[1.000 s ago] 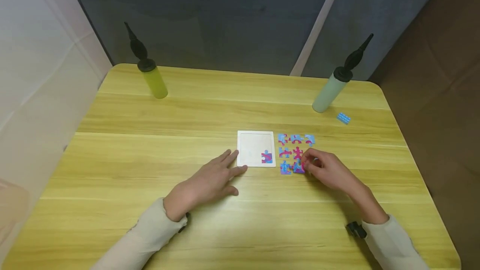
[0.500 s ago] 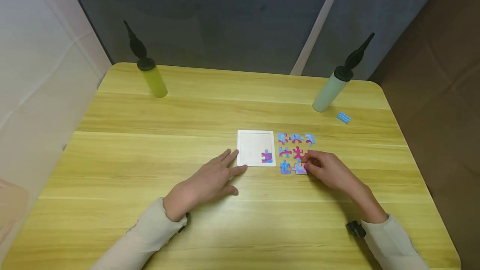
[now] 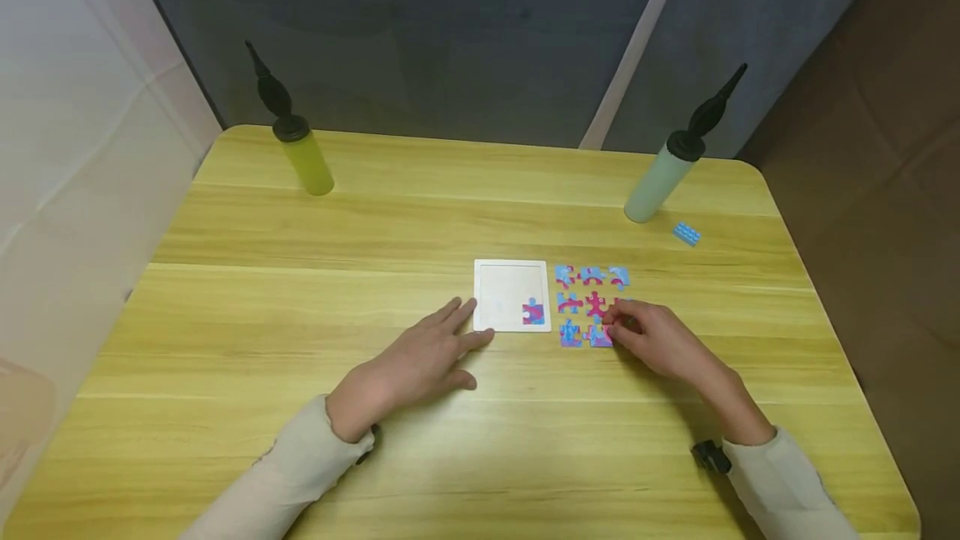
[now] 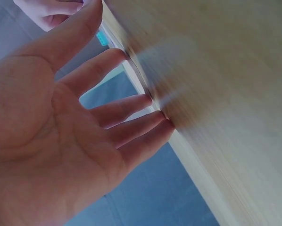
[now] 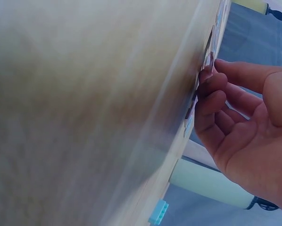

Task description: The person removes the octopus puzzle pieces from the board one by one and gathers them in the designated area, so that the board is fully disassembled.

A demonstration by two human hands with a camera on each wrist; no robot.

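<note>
A square white puzzle tray lies mid-table, with one pink-and-blue puzzle piece in its lower right corner. My left hand is spread, its fingertips resting at the tray's left and lower edges; the left wrist view shows the fingers extended. To the right of the tray, several loose puzzle pieces lie in rows. Over the lower right of these, my right hand pinches a pink-and-lilac puzzle piece between thumb and fingers. The hand hides part of the pieces behind it.
A yellow hand pump with a black nozzle stands at the back left. At the back right is a pale green hand pump, and a small blue toy brick lies beside it.
The piece in my right hand shows a lighter pink-and-lilac face than a second ago, and the hand has shifted slightly right. My left hand has stayed in place.
</note>
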